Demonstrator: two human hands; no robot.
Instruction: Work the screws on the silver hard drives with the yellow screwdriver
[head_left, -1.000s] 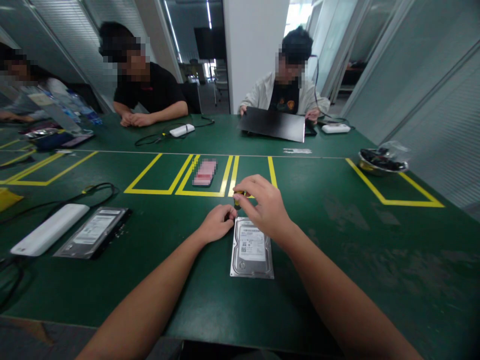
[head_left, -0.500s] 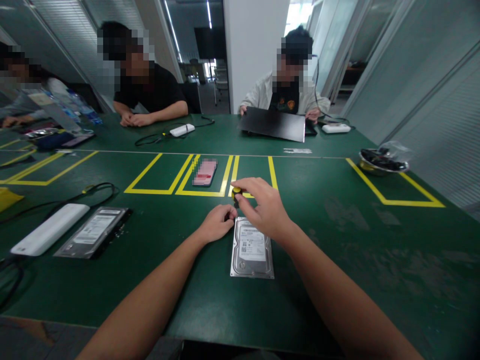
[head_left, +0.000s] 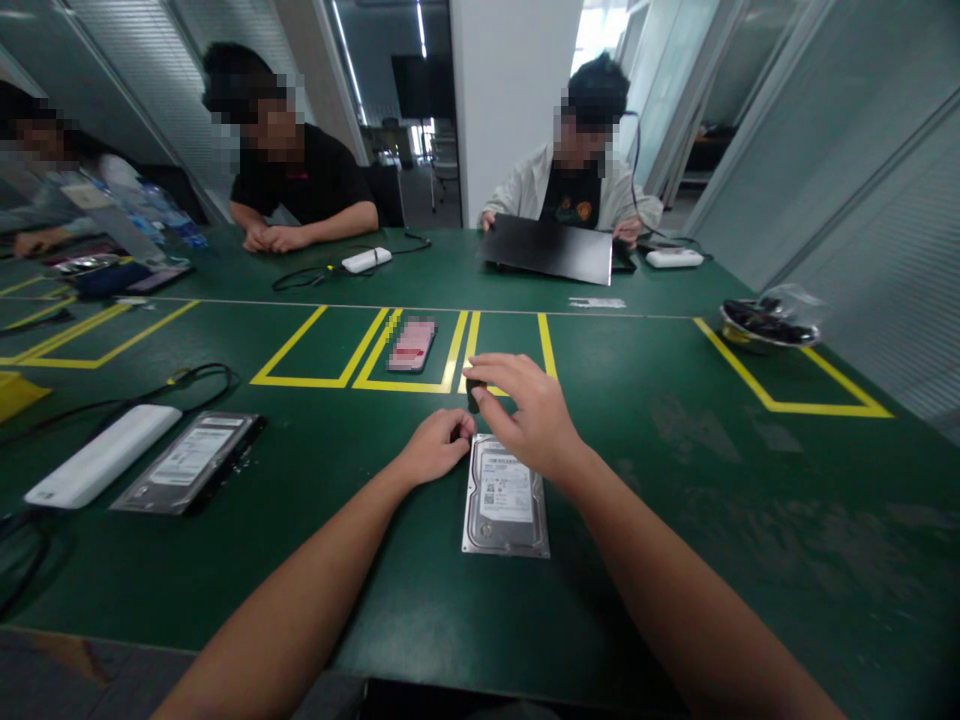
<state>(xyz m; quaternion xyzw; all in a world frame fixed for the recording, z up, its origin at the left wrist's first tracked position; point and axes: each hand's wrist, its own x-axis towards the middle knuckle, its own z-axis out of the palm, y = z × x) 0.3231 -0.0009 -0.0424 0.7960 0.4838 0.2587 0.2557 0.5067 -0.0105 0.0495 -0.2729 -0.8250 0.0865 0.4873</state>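
A silver hard drive with a white label lies flat on the green table in front of me. My right hand is over its far end and pinches a short screwdriver by its stubby handle, between thumb and fingers. The handle stands roughly upright by the drive's far left corner; its tip is hidden. My left hand rests on the table with fingers curled closed at that corner, just below the handle. What those fingers grip, if anything, is hidden.
Left of me lie a second hard drive, a white power bank and a black cable. Yellow tape outlines and a phone are ahead. A bowl of dark parts stands right. Across, a person holds a black panel.
The screwdriver handle has turned in my right hand: its yellow part showed before, and now a dark side does. Both hands and the hard drive keep nearly the same place.
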